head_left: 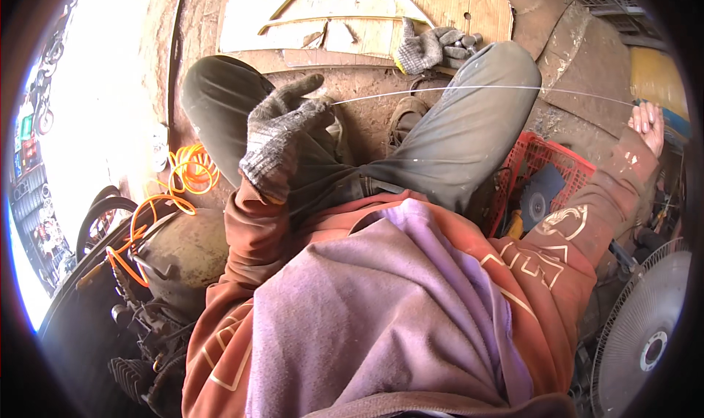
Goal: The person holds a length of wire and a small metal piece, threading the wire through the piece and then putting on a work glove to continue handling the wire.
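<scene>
A thin white string (440, 89) ran, drawn out, past the far side of the red basket (576, 165). Beyond the basket to its right, the bare right hand (647, 121) had its fingers curled shut around one end. Well left of the basket, the gloved left hand (273, 128) met the other end, one finger sticking out; I couldn't tell how its remaining fingers closed. A spare glove (419, 51) lay beyond the basket, to its left.

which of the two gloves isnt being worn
The grey glove lying loose at the cardboard's near edge, with yellow on its cuff; the other glove is on the left hand.
</scene>
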`<state>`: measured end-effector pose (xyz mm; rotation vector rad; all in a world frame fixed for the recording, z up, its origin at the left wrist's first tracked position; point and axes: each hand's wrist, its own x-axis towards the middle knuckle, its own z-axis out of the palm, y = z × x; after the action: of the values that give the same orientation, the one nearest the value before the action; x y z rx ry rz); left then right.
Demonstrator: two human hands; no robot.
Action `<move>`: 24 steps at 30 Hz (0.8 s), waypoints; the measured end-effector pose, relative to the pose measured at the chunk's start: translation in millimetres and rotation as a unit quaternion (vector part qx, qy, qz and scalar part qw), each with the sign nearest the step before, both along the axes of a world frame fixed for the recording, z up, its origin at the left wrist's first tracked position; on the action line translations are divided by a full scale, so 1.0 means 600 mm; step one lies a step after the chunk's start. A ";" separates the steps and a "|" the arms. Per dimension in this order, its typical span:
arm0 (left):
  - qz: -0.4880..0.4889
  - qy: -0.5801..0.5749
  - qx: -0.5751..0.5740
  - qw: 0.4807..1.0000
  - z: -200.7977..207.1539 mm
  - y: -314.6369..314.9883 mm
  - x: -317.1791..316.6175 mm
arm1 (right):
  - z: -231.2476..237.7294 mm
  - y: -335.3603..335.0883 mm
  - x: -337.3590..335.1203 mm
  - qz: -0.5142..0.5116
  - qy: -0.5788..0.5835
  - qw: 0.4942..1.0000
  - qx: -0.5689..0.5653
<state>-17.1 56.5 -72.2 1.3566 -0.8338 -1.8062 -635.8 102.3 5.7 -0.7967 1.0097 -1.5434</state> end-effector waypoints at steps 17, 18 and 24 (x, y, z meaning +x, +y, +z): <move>-0.031 0.124 -0.018 0.992 0.045 0.009 -0.032 | -0.084 0.005 0.621 0.139 0.414 0.895 -0.089; -0.031 0.116 -0.027 0.992 0.049 0.010 -0.037 | -0.100 0.008 0.633 0.140 0.392 0.904 -0.100; -0.020 0.158 -0.015 0.987 0.039 0.012 -0.037 | -0.111 0.004 0.645 0.141 0.398 0.901 -0.100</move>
<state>-39.0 63.8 -48.5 1.0040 -0.7172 -1.9658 -248.7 104.8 -61.0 -1.7247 1.2388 -1.0696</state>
